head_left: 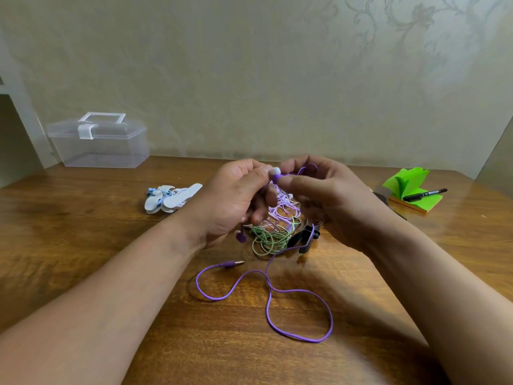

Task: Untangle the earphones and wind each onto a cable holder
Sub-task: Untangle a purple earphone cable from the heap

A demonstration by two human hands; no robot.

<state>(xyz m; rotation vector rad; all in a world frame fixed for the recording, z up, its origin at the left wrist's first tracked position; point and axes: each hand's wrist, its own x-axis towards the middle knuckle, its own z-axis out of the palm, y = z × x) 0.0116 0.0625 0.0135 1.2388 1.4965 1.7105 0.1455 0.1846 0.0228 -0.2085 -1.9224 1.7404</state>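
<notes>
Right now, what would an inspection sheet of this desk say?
Surface: wooden table, glossy brown.
Job's things: purple earphones held up; pink and green cable tangle under the hands; white cable holders at left, blue earphones among them; black cable holders, apparently, beside the tangle.
Clutter: green sticky notes with a black marker lying on them, right; closed clear plastic box, back left.
Grippers: left hand and right hand both pinch the purple earphones by one earbud.
Cables: purple cable loops loose over the table; its jack plug lies free.
Surroundings: patterned wall behind.
</notes>
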